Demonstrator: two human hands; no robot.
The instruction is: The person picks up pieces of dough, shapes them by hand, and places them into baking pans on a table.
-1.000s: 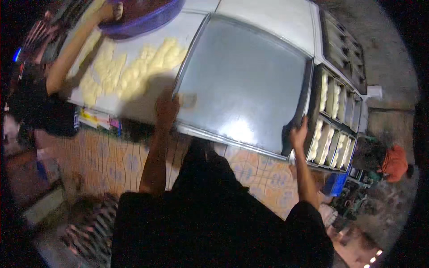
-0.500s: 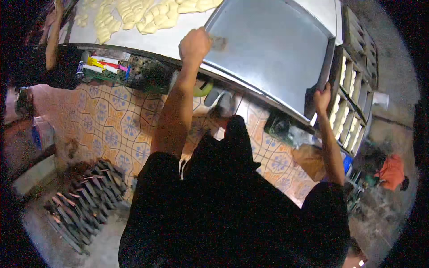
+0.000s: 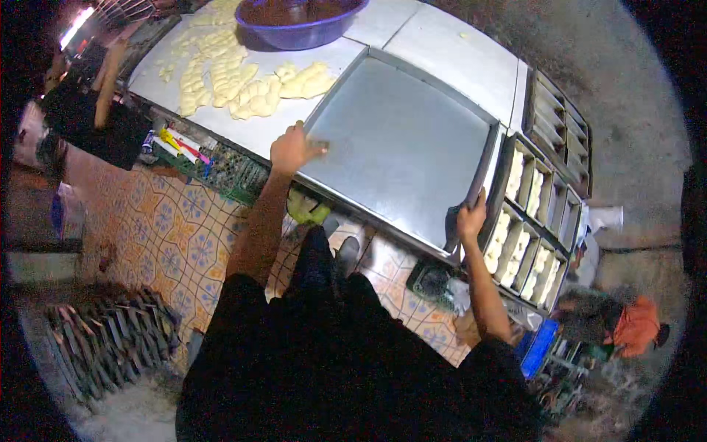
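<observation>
A large, shallow metal baking tray (image 3: 398, 151) lies bare at the front of the white tabletop, its inside grey and smooth. My left hand (image 3: 293, 149) is closed on its left rim near the front corner, thumb stretched over the inside. On the right side wall my right hand (image 3: 472, 219) is closed too, its fingers partly hidden behind the rim. Beside that hand a dark patch, perhaps a cloth (image 3: 451, 227), hangs at the tray's corner. Pale pieces of shaped dough (image 3: 254, 96) lie on the table left of the tray.
A purple basin (image 3: 305, 33) stands at the back. Divided metal pans (image 3: 524, 239) with dough strips sit close to the right; another pan (image 3: 560, 125) is behind. Under the table is a crate (image 3: 236, 177) with coloured tubes. Stacked firewood (image 3: 114, 339) lies lower left. Another person's arm (image 3: 109, 85) shows at left.
The view has shifted, bringing the purple basin and more pans into sight. My left hand has loosened from a fist, its thumb now over the tray. My right hand keeps its hold.
</observation>
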